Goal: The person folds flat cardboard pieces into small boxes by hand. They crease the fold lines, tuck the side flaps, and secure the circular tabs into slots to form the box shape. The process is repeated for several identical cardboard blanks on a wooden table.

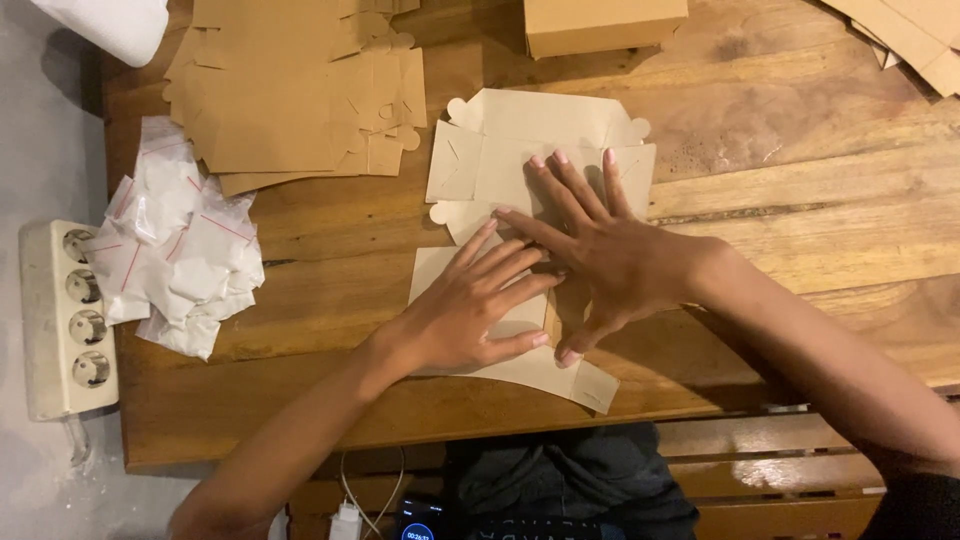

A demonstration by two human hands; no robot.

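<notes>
A: Hands?
B: Both flat on the blank (540,150), palms down, fingers spread, nothing gripped. Left hand (470,310) presses the near part, right hand (610,255) the middle, w/ its fingertips (560,160) up toward the far flaps. Right index crosses just over the left fingertips; the hands touch there.
A: Blank is where?
B: Flat on the table (800,180), center, just in front of the person. Pale card, die-cut, rounded tabs at the corners. Near edge reaches almost to the table lip.
A: Around it?
B: Stack of blanks (290,90), browner, far left, near but not touching. Box (600,22), made up, at the far edge, just beyond the blank. More card (920,35) in the far-right corner, well apart. Pile of bags (180,250), small, white w/ red strips, at the left edge. Power strip (65,320) beside the table, left of the bags. Phone (420,525) at the bottom, below the table edge, cable next to it.
</notes>
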